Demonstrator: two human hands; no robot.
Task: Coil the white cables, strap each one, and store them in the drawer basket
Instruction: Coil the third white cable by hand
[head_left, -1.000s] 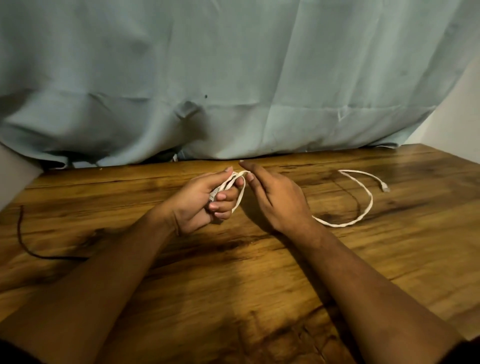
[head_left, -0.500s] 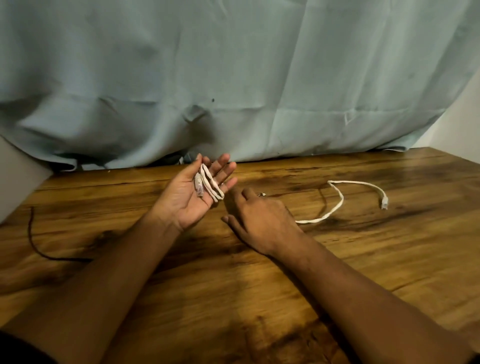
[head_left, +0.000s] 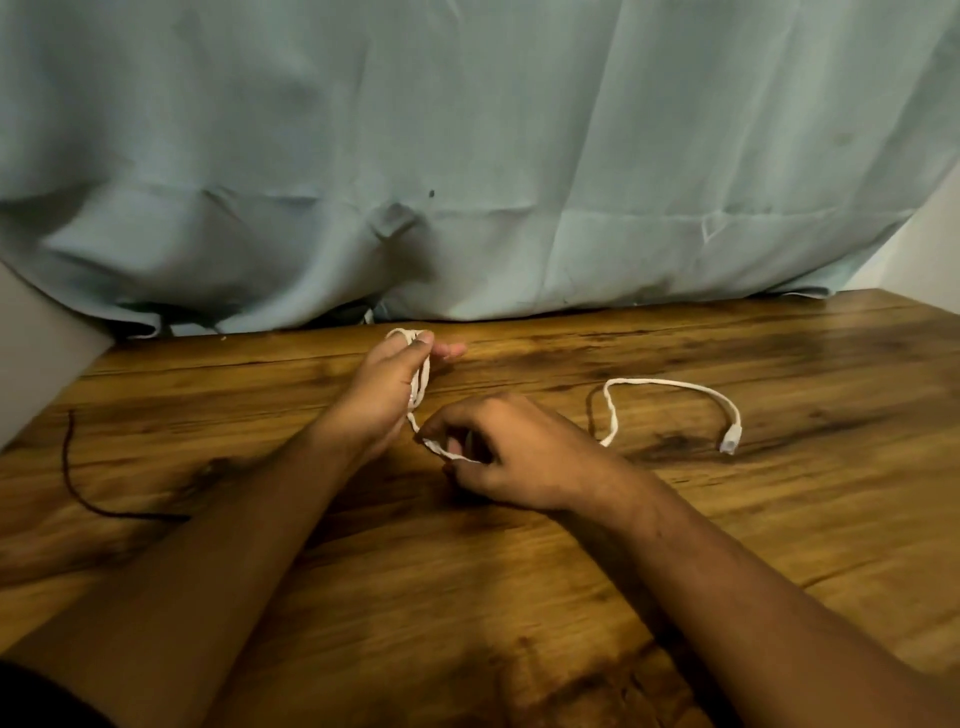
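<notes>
Now right hand (head_left: 519, 457) pinches white cable (head_left: 675, 385); tail trails right.

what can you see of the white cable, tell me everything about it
The white cable is thin and flattish. One end is wound in a few loops around the fingers of the left hand. A short strand drops from there to the right hand, which pinches it. Beyond that hand the loose tail lies on the wooden table in an open arc, ending in a small pale connector.
</notes>
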